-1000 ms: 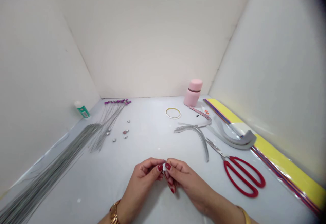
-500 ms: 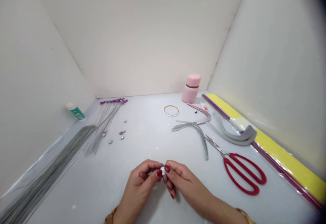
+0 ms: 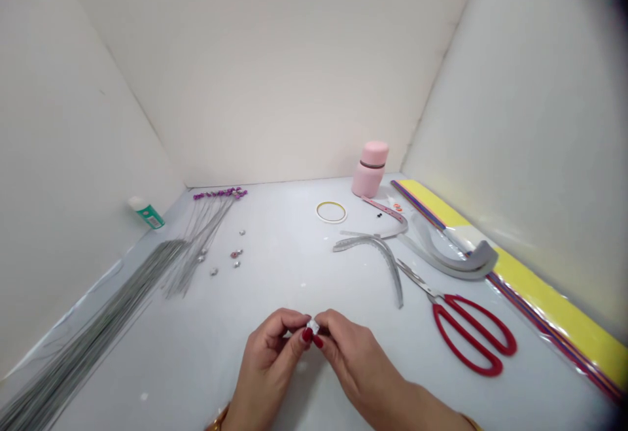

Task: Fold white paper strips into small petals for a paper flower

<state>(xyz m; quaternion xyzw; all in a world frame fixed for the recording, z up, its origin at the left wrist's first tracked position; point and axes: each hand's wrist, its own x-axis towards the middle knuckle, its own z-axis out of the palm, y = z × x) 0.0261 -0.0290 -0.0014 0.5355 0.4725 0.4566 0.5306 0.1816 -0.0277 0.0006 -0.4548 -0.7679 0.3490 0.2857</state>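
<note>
Between my fingertips, low in the middle of the view, is a small silvery-white folded paper piece [image 3: 313,326]. My left hand [image 3: 275,349] pinches it from the left between thumb and forefinger. On its right side, my right hand [image 3: 356,359] pinches it too, fingers curled and partly hidden. Ahead and to the left lie several small silver folded pieces [image 3: 214,272], one of them reddish [image 3: 234,255]. Thin silvery paper strips [image 3: 373,241] lie beyond my right hand, and red-handled scissors [image 3: 456,320] rest to its right with their blades slightly apart.
A bundle of thin grey wires [image 3: 108,313] runs along the left, near purple-tipped stems [image 3: 216,212] and a green-and-white tube [image 3: 147,214]. Further back are a tape ring [image 3: 331,212], a pink flask [image 3: 370,172] and a pink cutter [image 3: 387,210]. Packs of coloured paper [image 3: 540,287] line the right wall.
My right hand has turned inward, its lower fingers tucking out of sight. The small folded piece has tilted between my fingertips. Things on the table stay put.
</note>
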